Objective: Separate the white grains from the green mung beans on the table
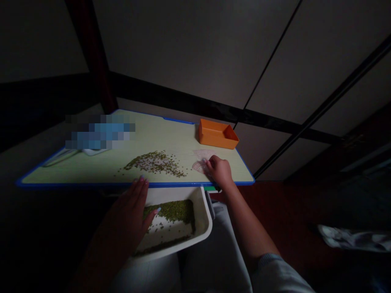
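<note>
Over the left part of a white tub (205,219) on my lap, my left hand (131,207) is stretched out flat. Its thumb stands apart and its fingertips reach the table's near edge. Small green seeds or grains (177,209) lie in the tub. Just beyond those fingertips, a loose pile of green and pale bits (155,162) is spread on the table. My right hand (218,170) rests at the table's right side with fingers pinched together. It is at a pale pinkish patch (200,166), perhaps small bits or thin material. What the pinch holds is hidden.
An orange open box (218,140) stands behind my right hand on the pale, blue-edged table (171,130). At the table's left a blurred-out blue thing (100,134) covers part of a white object. Cabinet panels (195,53) rise behind the table.
</note>
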Demonstrator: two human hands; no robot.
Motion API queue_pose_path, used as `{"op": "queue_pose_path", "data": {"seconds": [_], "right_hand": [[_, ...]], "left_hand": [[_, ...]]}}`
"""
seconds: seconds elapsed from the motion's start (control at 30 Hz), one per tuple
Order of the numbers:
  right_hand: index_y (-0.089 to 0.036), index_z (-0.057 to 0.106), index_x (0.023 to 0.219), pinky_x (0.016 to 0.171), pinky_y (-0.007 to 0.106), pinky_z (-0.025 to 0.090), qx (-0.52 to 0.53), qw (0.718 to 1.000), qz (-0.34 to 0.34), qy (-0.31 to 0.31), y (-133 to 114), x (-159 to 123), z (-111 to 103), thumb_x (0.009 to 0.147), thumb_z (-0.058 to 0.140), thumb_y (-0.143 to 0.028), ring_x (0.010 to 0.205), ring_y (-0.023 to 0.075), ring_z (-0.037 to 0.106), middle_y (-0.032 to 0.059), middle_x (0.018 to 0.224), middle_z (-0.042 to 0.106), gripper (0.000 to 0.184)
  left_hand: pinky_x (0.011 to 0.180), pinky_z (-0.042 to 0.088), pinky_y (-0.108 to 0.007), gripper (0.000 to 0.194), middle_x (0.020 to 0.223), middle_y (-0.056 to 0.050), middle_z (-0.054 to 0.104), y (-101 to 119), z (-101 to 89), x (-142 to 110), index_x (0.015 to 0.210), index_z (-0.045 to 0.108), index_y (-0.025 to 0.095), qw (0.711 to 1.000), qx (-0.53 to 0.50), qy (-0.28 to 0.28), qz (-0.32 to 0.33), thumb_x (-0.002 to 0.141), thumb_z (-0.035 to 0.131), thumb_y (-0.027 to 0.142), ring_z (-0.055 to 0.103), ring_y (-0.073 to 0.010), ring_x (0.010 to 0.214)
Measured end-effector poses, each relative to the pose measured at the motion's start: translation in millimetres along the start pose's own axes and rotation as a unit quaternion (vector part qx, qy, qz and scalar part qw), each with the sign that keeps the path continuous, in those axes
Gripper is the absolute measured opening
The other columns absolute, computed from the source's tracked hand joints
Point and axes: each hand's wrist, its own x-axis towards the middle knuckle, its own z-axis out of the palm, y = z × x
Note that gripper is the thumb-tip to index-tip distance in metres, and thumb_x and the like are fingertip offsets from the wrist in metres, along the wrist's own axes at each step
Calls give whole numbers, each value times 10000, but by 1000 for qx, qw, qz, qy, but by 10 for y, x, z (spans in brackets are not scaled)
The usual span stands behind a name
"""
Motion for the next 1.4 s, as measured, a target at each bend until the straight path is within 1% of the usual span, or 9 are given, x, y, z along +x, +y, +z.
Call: {"op": "queue_pose_path", "data": {"seconds": [0.27, 0.43, 0.67, 0.83, 1.0, 1.1, 1.17, 1.27, 1.4], "right_hand": [[-186, 657, 926, 695, 292, 308, -73, 997, 2, -8, 16, 169, 17, 974, 450, -424, 706, 198, 644, 106, 816, 740, 319], [-181, 648, 956, 719, 304, 306, -83, 996, 13, 5, 30, 198, 25, 981, 440, -392, 734, 207, 656, 110, 848, 744, 297], [-182, 638, 956, 757, 301, 322, -70, 996, -51, -15, -139, 214, 108, 979, 453, -408, 781, 213, 665, 117, 864, 743, 292], [-183, 640, 960, 769, 300, 323, -59, 991, -115, -40, -217, 245, 84, 972, 469, -419, 776, 207, 654, 106, 863, 741, 292], [-189, 648, 955, 782, 290, 309, -38, 981, -181, -62, -174, 252, 31, 978, 462, -401, 774, 186, 637, 75, 837, 735, 283], [-190, 648, 942, 783, 284, 301, -20, 975, -214, -63, -132, 254, 24, 975, 472, -403, 771, 179, 629, 60, 823, 727, 278], [-188, 649, 935, 782, 280, 298, -16, 972, -228, -62, -110, 255, 29, 972, 481, -402, 770, 176, 625, 58, 820, 723, 274], [-187, 655, 922, 782, 278, 295, -9, 969, -238, -57, -80, 252, 41, 970, 486, -414, 765, 175, 619, 60, 818, 721, 287], [-185, 663, 901, 782, 275, 298, 18, 965, -254, -57, -33, 233, 48, 965, 498, -421, 766, 170, 614, 55, 817, 720, 296]], "left_hand": [[1046, 426, -461, 768, 1445, -247, 463, -14, -21, 8, 1438, 289, 24, 1000, 7, 12, 23, 883, 327, 553, 444, -336, 1350], [1026, 441, -459, 767, 1429, -255, 477, -8, -2, 11, 1439, 284, 15, 999, 18, 27, 26, 886, 329, 546, 458, -342, 1337], [1064, 415, -477, 805, 1474, -241, 429, -40, -6, -12, 1475, 210, 53, 1000, -5, 0, 24, 872, 349, 568, 434, -341, 1359], [1067, 420, -468, 801, 1475, -243, 426, -39, -9, -7, 1481, 190, 61, 1000, -4, -4, 23, 873, 359, 554, 436, -339, 1359], [1065, 420, -473, 796, 1450, -251, 454, -30, -22, -5, 1468, 224, 49, 1000, -7, -2, 19, 870, 369, 554, 441, -345, 1353], [1067, 413, -479, 792, 1464, -244, 441, -32, -37, -5, 1467, 229, 53, 1000, -10, -17, 19, 872, 362, 559, 427, -342, 1365], [1061, 416, -483, 792, 1469, -246, 433, -35, -41, -4, 1459, 246, 46, 999, -7, -25, 19, 871, 357, 566, 423, -346, 1366], [1059, 414, -484, 791, 1455, -262, 442, -38, -32, -3, 1441, 277, 20, 1000, -1, -13, 24, 872, 352, 565, 431, -355, 1357], [1059, 414, -481, 790, 1463, -251, 437, -29, -8, -9, 1456, 249, 33, 1000, 6, -10, 21, 877, 340, 562, 429, -347, 1360]]}}
